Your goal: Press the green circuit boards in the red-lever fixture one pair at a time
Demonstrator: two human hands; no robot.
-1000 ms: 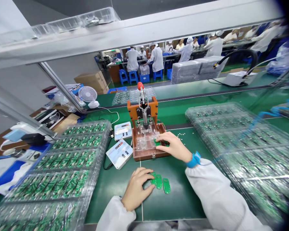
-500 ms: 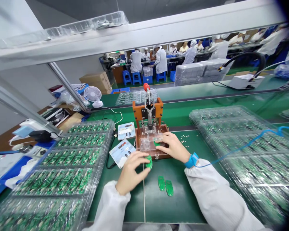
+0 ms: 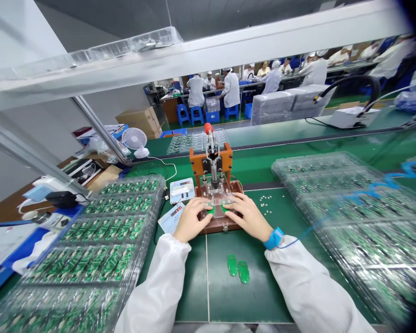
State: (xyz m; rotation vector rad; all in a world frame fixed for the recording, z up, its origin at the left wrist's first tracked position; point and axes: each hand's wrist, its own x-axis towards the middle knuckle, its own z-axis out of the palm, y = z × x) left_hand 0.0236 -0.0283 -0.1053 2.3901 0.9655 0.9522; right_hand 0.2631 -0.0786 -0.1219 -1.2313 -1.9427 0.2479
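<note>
My left hand (image 3: 192, 219) is at the left of a clamp test fixture (image 3: 213, 162) with an orange frame and a red knob. Its thumb and fingers close on a small green circuit board (image 3: 211, 210) at the fixture's clear front plate. Another green circuit board (image 3: 224, 208) is between the thumb and fingers of my right hand (image 3: 250, 216), at the right of the same plate. Fingers partly cover both boards. Two more green boards (image 3: 232, 265) lie side by side on the green mat in front of the fixture. A blue band (image 3: 274, 238) circles my right wrist.
Clear trays of circuit boards stand at the left (image 3: 107, 233) and right (image 3: 346, 217). Two meter boxes (image 3: 181, 189) with red digits sit left of the fixture, near a white fan (image 3: 134, 138). Small white bits (image 3: 266, 203) lie at its right. A blue coiled cord (image 3: 377, 187) crosses the right tray.
My left hand has moved up and forward, carrying its circuit board from above the mat to the fixture's left side. My right hand stays at the fixture with its board.
</note>
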